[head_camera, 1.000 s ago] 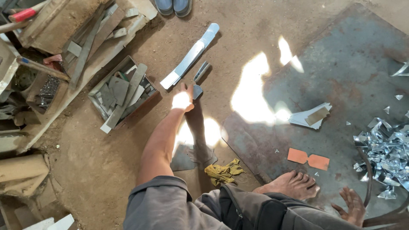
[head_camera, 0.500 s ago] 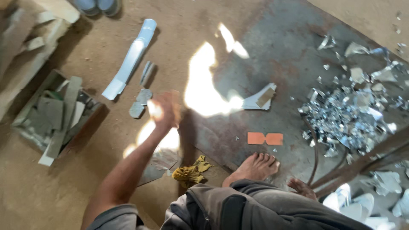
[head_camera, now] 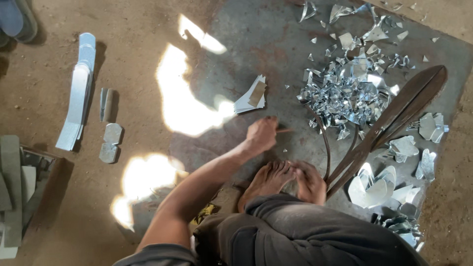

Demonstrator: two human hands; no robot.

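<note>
My left hand (head_camera: 261,134) reaches out over the grey steel floor plate (head_camera: 276,54), fingers curled down. A thin orange piece (head_camera: 284,130) sticks out from under its fingertips. A stack of cut triangular sheet pieces (head_camera: 251,96) lies just beyond the hand. My two bare feet (head_camera: 288,180) rest below it, next to the curved handles of big dark floor shears (head_camera: 401,111). My right hand is out of view.
A heap of shiny metal offcuts (head_camera: 345,91) lies by the shears, with cut curved blanks (head_camera: 377,184) at the right. On the dirt to the left are a long metal strip (head_camera: 79,93), small blanks (head_camera: 109,142), a box of metal pieces (head_camera: 19,187) and shoes (head_camera: 17,19).
My left hand has moved right, from the small blanks on the dirt to the orange pieces on the steel plate. The view has swung right with it.
</note>
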